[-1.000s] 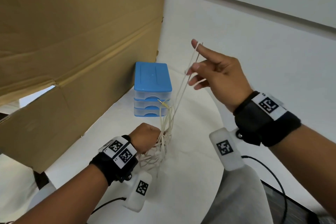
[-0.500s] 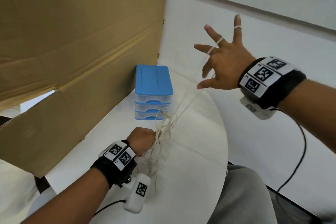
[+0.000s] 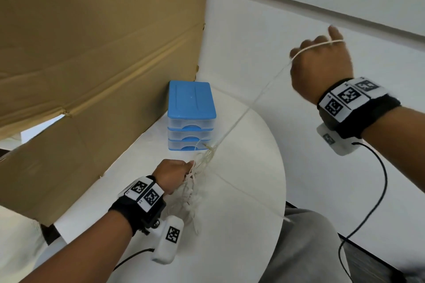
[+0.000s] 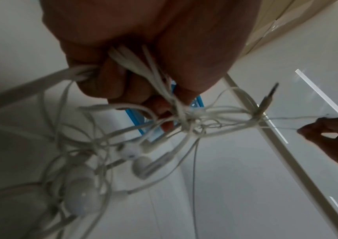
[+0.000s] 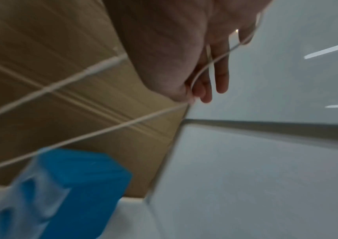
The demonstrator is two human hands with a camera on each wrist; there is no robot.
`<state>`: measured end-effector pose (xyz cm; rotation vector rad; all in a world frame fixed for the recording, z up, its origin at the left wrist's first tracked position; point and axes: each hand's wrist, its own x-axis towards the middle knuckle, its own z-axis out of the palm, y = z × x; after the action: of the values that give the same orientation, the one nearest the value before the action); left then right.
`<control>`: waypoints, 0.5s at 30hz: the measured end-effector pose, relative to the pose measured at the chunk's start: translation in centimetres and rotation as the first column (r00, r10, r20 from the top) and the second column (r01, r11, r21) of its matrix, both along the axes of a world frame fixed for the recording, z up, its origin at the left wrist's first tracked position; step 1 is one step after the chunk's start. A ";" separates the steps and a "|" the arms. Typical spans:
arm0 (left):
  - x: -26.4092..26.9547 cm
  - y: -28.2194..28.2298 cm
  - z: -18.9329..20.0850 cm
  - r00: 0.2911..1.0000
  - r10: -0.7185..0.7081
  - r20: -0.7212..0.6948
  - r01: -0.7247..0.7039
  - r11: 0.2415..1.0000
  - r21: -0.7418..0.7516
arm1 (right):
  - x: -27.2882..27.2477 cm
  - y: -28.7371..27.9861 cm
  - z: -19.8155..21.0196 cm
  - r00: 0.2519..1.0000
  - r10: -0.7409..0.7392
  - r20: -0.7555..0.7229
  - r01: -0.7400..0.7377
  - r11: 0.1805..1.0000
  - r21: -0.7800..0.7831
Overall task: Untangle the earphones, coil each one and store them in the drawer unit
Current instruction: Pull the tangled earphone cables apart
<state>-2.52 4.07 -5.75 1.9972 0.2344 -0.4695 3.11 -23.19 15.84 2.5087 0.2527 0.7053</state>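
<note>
Bright head view, dim blurred wrists

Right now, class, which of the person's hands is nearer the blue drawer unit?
Left. The left hand grips the tangled earphones just in front of the drawer unit; the right hand is raised far to its right.

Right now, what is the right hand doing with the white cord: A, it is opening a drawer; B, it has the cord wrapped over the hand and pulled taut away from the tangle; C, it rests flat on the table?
B: the cord loops over the raised right hand and runs tight to the tangle the left hand grips.
</note>
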 end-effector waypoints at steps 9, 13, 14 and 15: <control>0.1 0.4 0.2 0.995 0.092 0.034 -0.092 0.996 -0.012 | -0.2 -1.6 -1.6 0.999 -0.039 -0.004 0.039 0.970 0.241; 0.8 1.1 0.6 0.928 0.291 0.231 -0.257 0.952 -0.169 | -2.6 -1.4 -5.7 0.909 -0.200 -0.367 0.240 0.968 0.068; 1.0 1.2 0.9 0.903 0.324 0.281 -0.278 0.941 -0.193 | -3.7 -1.2 -7.1 0.849 -0.211 -0.484 0.264 0.963 0.044; 1.1 1.3 1.4 0.877 0.354 0.324 -0.293 0.930 -0.224 | -4.9 -1.1 -8.6 0.767 -0.197 -0.611 0.279 0.960 0.040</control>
<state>-1.38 5.35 -4.33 1.7912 0.2834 0.0944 -1.82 -24.32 7.23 2.7558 0.0993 -0.2147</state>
